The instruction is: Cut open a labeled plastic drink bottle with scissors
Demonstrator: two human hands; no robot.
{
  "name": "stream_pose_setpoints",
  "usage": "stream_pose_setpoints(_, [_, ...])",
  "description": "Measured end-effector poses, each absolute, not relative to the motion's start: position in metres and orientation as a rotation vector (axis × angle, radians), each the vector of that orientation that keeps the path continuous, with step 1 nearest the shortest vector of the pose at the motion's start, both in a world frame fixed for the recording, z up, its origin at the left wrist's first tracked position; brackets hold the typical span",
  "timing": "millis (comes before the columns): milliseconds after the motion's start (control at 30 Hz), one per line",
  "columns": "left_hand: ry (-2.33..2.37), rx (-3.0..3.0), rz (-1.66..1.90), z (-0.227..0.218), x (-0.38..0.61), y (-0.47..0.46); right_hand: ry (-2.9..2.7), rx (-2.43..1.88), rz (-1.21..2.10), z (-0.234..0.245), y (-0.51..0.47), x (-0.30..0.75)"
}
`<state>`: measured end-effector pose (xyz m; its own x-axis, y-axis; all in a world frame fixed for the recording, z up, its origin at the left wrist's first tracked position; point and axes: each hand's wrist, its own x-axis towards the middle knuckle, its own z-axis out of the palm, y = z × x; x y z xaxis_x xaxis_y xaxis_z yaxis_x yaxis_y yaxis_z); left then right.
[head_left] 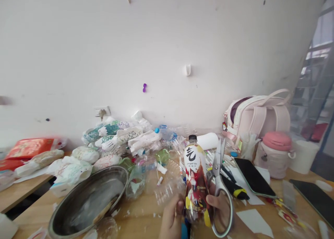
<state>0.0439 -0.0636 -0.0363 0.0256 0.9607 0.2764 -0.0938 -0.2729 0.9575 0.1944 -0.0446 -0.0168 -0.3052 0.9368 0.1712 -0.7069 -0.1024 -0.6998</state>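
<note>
A drink bottle (194,183) with a black cap and a printed yellow, white and red label stands upright before me. My left hand (172,216) grips its lower left side, with the thumb up. On the other side, my right hand (219,206) is closed around a pair of scissors (222,193), and its thumb presses the bottle's label. The silver blades point upward beside the bottle, slightly apart, and the large light-grey handle loop hangs toward me. Part of the right fingers is hidden behind the bottle and the handles.
An oval metal basin (88,200) sits on the left of the wooden table, near paper-wrapped, coloured-in bundles (109,134). Plastic bottle pieces (169,192) lie in the middle. At right are a phone (254,178), a pink-lidded container (275,155) and a pale backpack (261,113).
</note>
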Motion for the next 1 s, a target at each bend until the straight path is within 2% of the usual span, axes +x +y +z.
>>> stream_pose_setpoints(167, [0.844, 0.89, 1.26, -0.052, 0.059, -0.057, -0.722, -0.321, 1.873, -0.024, -0.043, 0.202])
stream_pose_setpoints(567, [0.616, 1.228, 1.251, -0.053, 0.072, -0.078, -0.707, -0.449, 1.72, 0.002, -0.025, 0.23])
stream_pose_setpoints(800, [0.699, 1.002, 1.259, -0.051, 0.063, -0.069, -0.981, -0.448, 1.797, -0.002, -0.039, 0.21])
stream_pose_setpoints(1000, [0.732, 1.02, 1.243, -0.046, 0.065, -0.074, -1.0, -0.4, 1.839, 0.001, -0.043, 0.212])
